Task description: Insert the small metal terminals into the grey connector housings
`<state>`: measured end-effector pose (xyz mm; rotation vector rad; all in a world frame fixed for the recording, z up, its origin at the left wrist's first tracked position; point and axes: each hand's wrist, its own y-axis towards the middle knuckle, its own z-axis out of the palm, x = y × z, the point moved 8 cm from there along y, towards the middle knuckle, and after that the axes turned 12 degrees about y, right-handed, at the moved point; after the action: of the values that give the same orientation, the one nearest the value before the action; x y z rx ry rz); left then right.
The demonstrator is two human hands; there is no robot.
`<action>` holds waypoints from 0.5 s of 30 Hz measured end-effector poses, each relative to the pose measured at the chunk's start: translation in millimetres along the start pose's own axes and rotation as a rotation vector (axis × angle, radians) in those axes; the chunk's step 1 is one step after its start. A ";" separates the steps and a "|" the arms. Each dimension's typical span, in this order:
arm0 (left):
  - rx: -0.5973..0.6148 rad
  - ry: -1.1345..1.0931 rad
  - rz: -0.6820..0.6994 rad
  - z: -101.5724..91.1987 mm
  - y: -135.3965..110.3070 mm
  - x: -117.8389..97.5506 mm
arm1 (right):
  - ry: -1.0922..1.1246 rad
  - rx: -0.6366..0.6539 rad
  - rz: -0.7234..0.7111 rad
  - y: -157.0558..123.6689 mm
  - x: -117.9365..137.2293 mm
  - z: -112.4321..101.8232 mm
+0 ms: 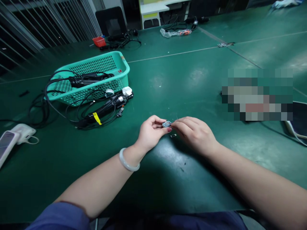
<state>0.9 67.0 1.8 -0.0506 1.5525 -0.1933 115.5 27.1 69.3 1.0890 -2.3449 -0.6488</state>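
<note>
My left hand (150, 133) pinches a small blue-grey part (166, 124) between thumb and fingers; it looks like a little circuit board, but is too small to be sure. The fingers of my right hand (195, 131) are drawn together at the part's right edge. Whether they grip the part itself or something tiny against it is hidden. Just below the fingertips, a small flat rectangular piece (173, 135) with a pale rim lies on the green table (153, 179).
To the left, a turquoise basket (96, 91) holds black cabled devices. A black handheld device (105, 108) with cables lies before it. A white phone (8, 145) is at far left. Farther back are a red box (99, 41) and a plastic bag (175, 32). A blurred patch covers the right.
</note>
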 end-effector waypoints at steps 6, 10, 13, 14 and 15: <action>0.026 -0.025 0.005 1.6 -0.3 0.4 | 0.046 -0.068 -0.011 -0.9 0.2 -0.4; 0.080 -0.167 -0.028 5.9 0.6 4.4 | 0.253 -0.208 0.089 -1.6 -13.3 -7.2; 0.069 -0.248 -0.062 4.5 2.3 8.3 | 0.428 -0.230 0.198 -1.3 -27.3 -9.5; 0.049 -0.262 -0.082 2.8 2.9 10.1 | 0.456 -0.212 0.267 -1.7 -33.9 -8.9; 0.027 -0.274 -0.103 0.8 3.4 11.9 | 0.468 -0.180 0.343 -2.4 -40.6 -7.3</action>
<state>2.1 68.4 -10.5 -0.1308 1.2750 -0.2772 144.5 56.2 64.7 0.6488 -1.9557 -0.4116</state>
